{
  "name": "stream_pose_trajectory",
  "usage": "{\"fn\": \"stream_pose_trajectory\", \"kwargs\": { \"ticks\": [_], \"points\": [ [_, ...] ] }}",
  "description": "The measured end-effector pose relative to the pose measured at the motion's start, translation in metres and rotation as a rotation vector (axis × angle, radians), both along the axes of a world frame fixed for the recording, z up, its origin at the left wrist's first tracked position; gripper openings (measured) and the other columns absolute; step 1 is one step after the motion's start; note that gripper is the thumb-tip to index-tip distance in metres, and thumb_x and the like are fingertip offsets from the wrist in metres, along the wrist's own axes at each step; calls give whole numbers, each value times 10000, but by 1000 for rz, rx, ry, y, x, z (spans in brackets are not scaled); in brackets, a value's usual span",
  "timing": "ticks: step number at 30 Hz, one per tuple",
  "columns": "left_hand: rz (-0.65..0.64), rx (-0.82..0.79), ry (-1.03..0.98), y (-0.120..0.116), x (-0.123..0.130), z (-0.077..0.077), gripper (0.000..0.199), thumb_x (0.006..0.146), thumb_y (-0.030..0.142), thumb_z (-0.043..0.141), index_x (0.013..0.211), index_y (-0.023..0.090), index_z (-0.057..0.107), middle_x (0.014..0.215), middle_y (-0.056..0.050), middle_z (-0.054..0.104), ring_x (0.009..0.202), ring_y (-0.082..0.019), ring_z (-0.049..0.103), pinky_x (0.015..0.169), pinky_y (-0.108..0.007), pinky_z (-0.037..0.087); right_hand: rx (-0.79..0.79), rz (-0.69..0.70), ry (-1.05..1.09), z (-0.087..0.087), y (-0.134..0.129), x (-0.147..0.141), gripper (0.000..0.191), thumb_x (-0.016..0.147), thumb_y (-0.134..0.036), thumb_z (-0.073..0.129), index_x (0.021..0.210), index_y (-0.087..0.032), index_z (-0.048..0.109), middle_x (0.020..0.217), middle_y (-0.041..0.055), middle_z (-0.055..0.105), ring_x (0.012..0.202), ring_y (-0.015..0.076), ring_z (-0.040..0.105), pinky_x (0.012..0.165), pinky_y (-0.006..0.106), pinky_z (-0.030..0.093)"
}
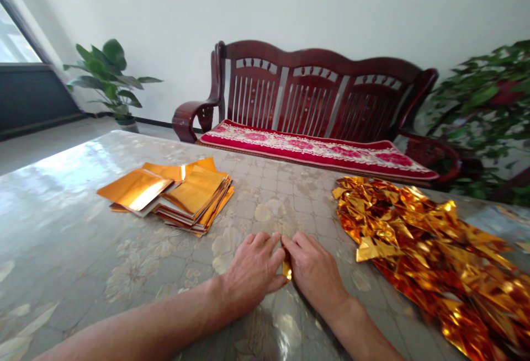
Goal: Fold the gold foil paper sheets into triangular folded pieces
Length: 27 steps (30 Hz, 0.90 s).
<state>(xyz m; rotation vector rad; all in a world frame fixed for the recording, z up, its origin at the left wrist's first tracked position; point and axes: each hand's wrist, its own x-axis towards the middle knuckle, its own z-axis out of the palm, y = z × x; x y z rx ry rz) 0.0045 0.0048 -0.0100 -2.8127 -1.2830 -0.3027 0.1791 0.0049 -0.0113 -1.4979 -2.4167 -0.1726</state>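
Note:
My left hand point(257, 264) and my right hand point(312, 267) rest close together on the table, fingers curled in. Between them is a small piece of gold foil paper point(287, 268), mostly covered by my fingers. Both hands grip it, the left from its left side and the right from its right side. To the left lies a loose stack of flat gold foil sheets point(194, 192). A large heap of folded gold foil pieces point(406, 250) spreads over the right side of the table.
The table point(165, 272) has a clear, shiny cover over a floral pattern. Beyond it stands a dark red wooden bench point(285, 96) with a red floral cushion point(314, 148). Potted plants stand at the left point(110, 79) and right point(488, 101). A transparent plastic bag point(499, 220) lies behind the heap.

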Motion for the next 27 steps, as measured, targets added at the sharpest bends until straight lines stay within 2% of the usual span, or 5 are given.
{"fn": "stream_pose_trajectory", "kwargs": {
  "ticks": [6, 12, 16, 21, 27],
  "points": [
    [15, -10, -17, -2, 0, 0, 347, 865, 430, 679, 1102, 198, 574, 1201, -53, 600, 1051, -264, 544, 870, -407, 490, 18, -12, -105, 6, 0, 0, 169, 911, -185, 636, 1059, -252, 683, 872, 19, 627, 826, 195, 572, 723, 330, 357],
    [-11, -5, -33, -2, 0, 0, 345, 862, 422, 686, 1095, 192, 577, 1277, -60, 571, 1094, -263, 532, 906, -400, 486, 14, -1, -104, 11, -1, 0, 153, 944, -194, 585, 1033, -258, 691, 855, 21, 628, 826, 179, 571, 720, 317, 332],
    [-27, 0, -23, -1, -1, 0, 327, 875, 419, 670, 1090, 191, 579, 1306, -53, 566, 1093, -260, 534, 900, -397, 490, -91, -40, 25, 9, 2, 5, 211, 963, -195, 523, 968, -275, 717, 837, 5, 624, 790, 146, 579, 680, 274, 339],
    [-62, 24, -11, 1, -1, 0, 373, 900, 452, 634, 1157, 190, 570, 1390, -45, 534, 1103, -261, 529, 893, -400, 489, -239, -131, 294, 3, 10, 11, 243, 931, -232, 534, 1029, -322, 737, 852, -23, 651, 776, 122, 622, 651, 232, 385],
    [-84, 27, 6, 1, -1, 2, 288, 919, 428, 615, 1071, 184, 594, 1362, -50, 559, 1073, -249, 537, 868, -384, 484, -177, -87, 389, 0, 9, 13, 210, 903, -208, 554, 930, -279, 750, 834, -12, 655, 778, 132, 625, 671, 234, 421]
  ]
}}
